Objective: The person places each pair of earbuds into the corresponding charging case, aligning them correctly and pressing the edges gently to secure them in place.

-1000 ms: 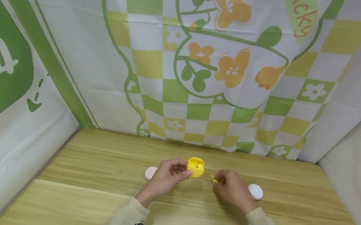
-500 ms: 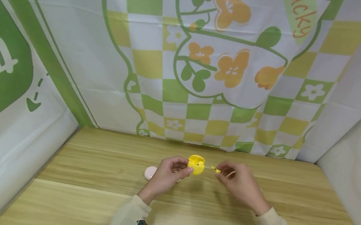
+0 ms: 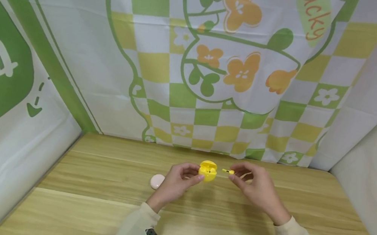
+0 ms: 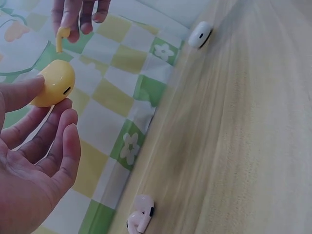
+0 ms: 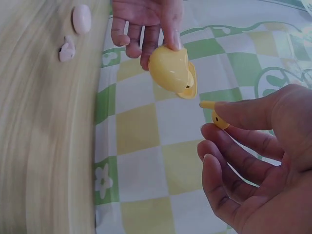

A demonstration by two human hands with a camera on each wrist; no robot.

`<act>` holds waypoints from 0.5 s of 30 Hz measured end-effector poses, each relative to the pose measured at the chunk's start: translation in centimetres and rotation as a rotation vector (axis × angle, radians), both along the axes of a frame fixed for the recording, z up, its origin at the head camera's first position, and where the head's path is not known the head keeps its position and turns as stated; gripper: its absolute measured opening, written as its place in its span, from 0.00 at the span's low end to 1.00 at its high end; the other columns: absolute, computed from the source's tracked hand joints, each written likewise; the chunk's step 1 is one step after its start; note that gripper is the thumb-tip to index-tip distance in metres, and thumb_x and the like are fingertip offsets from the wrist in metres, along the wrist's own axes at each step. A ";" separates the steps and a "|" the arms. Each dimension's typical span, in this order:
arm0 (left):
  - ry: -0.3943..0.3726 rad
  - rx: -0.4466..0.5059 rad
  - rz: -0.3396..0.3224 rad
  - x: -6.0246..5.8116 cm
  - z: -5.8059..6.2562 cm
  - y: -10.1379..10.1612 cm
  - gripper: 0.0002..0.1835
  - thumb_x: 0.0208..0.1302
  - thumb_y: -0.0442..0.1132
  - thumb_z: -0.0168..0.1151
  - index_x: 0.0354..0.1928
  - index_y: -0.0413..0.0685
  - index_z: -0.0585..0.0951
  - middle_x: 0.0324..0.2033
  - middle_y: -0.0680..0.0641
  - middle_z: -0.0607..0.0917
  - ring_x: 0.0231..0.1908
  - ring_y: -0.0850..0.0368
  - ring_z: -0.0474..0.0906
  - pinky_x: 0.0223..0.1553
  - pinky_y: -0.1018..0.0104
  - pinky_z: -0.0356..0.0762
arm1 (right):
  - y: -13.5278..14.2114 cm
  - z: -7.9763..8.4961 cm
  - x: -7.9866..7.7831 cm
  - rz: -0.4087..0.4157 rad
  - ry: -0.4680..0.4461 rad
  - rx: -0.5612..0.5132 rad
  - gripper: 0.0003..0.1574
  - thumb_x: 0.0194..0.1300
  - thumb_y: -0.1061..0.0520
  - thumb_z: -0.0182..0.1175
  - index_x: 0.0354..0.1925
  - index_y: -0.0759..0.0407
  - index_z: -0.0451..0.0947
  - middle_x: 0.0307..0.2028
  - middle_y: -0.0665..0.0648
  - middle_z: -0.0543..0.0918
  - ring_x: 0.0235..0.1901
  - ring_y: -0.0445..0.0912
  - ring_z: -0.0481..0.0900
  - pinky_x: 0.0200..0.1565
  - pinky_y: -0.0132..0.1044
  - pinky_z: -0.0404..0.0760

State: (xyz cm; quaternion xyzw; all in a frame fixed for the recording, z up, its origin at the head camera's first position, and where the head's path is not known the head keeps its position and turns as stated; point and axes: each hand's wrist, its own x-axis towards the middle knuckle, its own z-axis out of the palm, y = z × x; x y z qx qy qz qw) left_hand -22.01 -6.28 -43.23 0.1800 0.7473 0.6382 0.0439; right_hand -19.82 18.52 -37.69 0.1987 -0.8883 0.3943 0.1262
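Note:
My left hand [image 3: 179, 181] grips a round yellow earbud case [image 3: 207, 175] between thumb and fingers, above the table. Its lid [image 3: 209, 164] stands up, and an earbud shows inside in the head view. To the right, my right hand [image 3: 257, 184] pinches a yellow earbud [image 3: 228, 171], its stem pointing left at the case across a small gap. In the right wrist view, thumb and forefinger hold that earbud [image 5: 220, 119] by its side, while the other fingers curl loosely below. The left wrist view shows the case [image 4: 58, 80] from outside, with a dark slot on its shell.
A pale pink case [image 3: 157, 181] lies on the wooden table [image 3: 97, 214] beside my left hand. Pink earbuds [image 4: 141, 214] lie near it. A white case [image 4: 200, 35] rests farther right, hidden behind my right hand in the head view. Patterned cloth [image 3: 189, 113] hangs behind.
My right hand has risen, carrying the yellow earbud up level with the case and turning its stem toward it. The left hand has raised the case slightly to the right.

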 end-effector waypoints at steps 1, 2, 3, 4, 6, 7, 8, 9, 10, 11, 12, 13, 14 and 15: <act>0.007 0.003 -0.001 0.0 0.1 0.1 0.16 0.70 0.39 0.67 0.53 0.36 0.82 0.45 0.44 0.87 0.46 0.52 0.82 0.48 0.62 0.80 | 0.0 0.1 0.0 -0.001 -0.003 -0.003 0.10 0.62 0.66 0.71 0.43 0.59 0.85 0.36 0.49 0.86 0.35 0.42 0.82 0.38 0.38 0.83; 0.017 0.004 -0.002 -0.1 0.1 0.1 0.16 0.70 0.39 0.67 0.53 0.36 0.82 0.45 0.43 0.87 0.46 0.52 0.82 0.48 0.62 0.80 | 0.0 0.2 0.0 -0.002 -0.001 -0.005 0.11 0.61 0.66 0.72 0.42 0.59 0.85 0.36 0.49 0.86 0.35 0.42 0.82 0.38 0.37 0.83; 0.027 0.006 -0.003 -0.1 0.2 0.2 0.16 0.70 0.39 0.67 0.53 0.36 0.82 0.45 0.43 0.86 0.46 0.52 0.82 0.49 0.62 0.80 | 0.0 0.3 0.0 -0.003 -0.003 -0.007 0.11 0.61 0.66 0.72 0.42 0.59 0.84 0.36 0.49 0.86 0.35 0.42 0.82 0.38 0.37 0.83; 0.033 0.007 -0.003 -0.1 0.3 0.2 0.16 0.70 0.39 0.67 0.53 0.36 0.82 0.45 0.43 0.86 0.46 0.52 0.82 0.49 0.62 0.80 | 0.0 0.4 0.0 -0.003 -0.004 -0.008 0.11 0.61 0.66 0.72 0.42 0.59 0.84 0.36 0.49 0.86 0.35 0.42 0.82 0.38 0.37 0.83; 0.043 0.010 -0.004 -0.2 0.3 0.3 0.16 0.70 0.39 0.67 0.53 0.36 0.82 0.45 0.43 0.86 0.46 0.52 0.82 0.49 0.63 0.81 | -0.1 0.6 0.0 -0.005 -0.006 -0.012 0.11 0.61 0.66 0.72 0.42 0.58 0.84 0.36 0.48 0.85 0.35 0.42 0.82 0.38 0.36 0.83; 0.047 0.012 -0.005 -0.3 0.4 0.3 0.16 0.70 0.39 0.67 0.53 0.36 0.82 0.45 0.43 0.86 0.46 0.52 0.82 0.48 0.63 0.81 | -0.1 0.7 -0.1 -0.005 -0.005 -0.014 0.11 0.61 0.66 0.72 0.42 0.58 0.84 0.36 0.48 0.85 0.35 0.42 0.82 0.38 0.36 0.83; 0.049 0.013 -0.004 -0.3 0.4 0.3 0.16 0.70 0.39 0.67 0.53 0.36 0.82 0.45 0.43 0.86 0.46 0.52 0.82 0.48 0.64 0.81 | -0.1 0.8 -0.1 -0.004 -0.004 -0.015 0.11 0.61 0.66 0.72 0.42 0.57 0.85 0.36 0.48 0.85 0.35 0.42 0.82 0.38 0.36 0.84; 0.049 0.016 -0.006 -0.3 0.4 0.3 0.16 0.70 0.38 0.67 0.53 0.36 0.82 0.45 0.43 0.86 0.46 0.52 0.82 0.47 0.64 0.81 | -0.1 0.8 -0.1 -0.002 -0.003 -0.017 0.11 0.61 0.65 0.72 0.42 0.57 0.85 0.36 0.48 0.86 0.34 0.41 0.82 0.38 0.36 0.84; 0.050 0.018 -0.006 -0.4 0.4 0.4 0.16 0.70 0.38 0.67 0.53 0.35 0.82 0.45 0.43 0.86 0.46 0.52 0.82 0.47 0.65 0.81 | -0.1 0.9 -0.1 0.000 -0.002 -0.021 0.10 0.61 0.65 0.72 0.42 0.57 0.85 0.36 0.48 0.86 0.34 0.41 0.82 0.39 0.36 0.84; 0.050 0.021 -0.007 -0.4 0.4 0.4 0.16 0.70 0.38 0.66 0.53 0.35 0.82 0.45 0.43 0.86 0.46 0.52 0.82 0.47 0.65 0.81 | -0.1 0.9 -0.1 0.004 -0.002 -0.027 0.10 0.62 0.65 0.72 0.42 0.57 0.85 0.36 0.48 0.86 0.34 0.41 0.82 0.39 0.36 0.84; 0.051 0.023 -0.008 -0.4 0.4 0.4 0.16 0.70 0.38 0.66 0.53 0.35 0.82 0.45 0.43 0.86 0.46 0.51 0.82 0.47 0.65 0.81 | -0.1 0.9 -0.2 0.007 -0.001 -0.032 0.09 0.62 0.64 0.71 0.42 0.57 0.85 0.36 0.48 0.86 0.34 0.41 0.82 0.39 0.36 0.84; 0.053 0.027 -0.011 -0.4 0.4 0.4 0.16 0.70 0.38 0.66 0.53 0.35 0.81 0.45 0.43 0.86 0.46 0.52 0.82 0.47 0.65 0.81 | -0.1 1.0 -0.2 0.011 -0.001 -0.038 0.09 0.63 0.64 0.71 0.43 0.57 0.85 0.36 0.48 0.86 0.34 0.41 0.82 0.39 0.36 0.84; 0.055 0.031 -0.013 -0.3 0.5 0.4 0.16 0.70 0.38 0.66 0.53 0.35 0.81 0.45 0.43 0.86 0.46 0.51 0.82 0.47 0.65 0.81 | -0.2 1.0 -0.2 0.015 0.000 -0.045 0.09 0.64 0.63 0.71 0.43 0.58 0.85 0.37 0.48 0.86 0.34 0.41 0.82 0.40 0.37 0.84; 0.056 0.033 -0.017 -0.4 0.5 0.4 0.16 0.71 0.38 0.66 0.54 0.35 0.81 0.45 0.43 0.86 0.46 0.51 0.82 0.46 0.65 0.81 | -0.2 1.0 -0.3 0.020 0.001 -0.052 0.09 0.64 0.63 0.70 0.43 0.59 0.85 0.37 0.48 0.86 0.34 0.41 0.82 0.40 0.37 0.84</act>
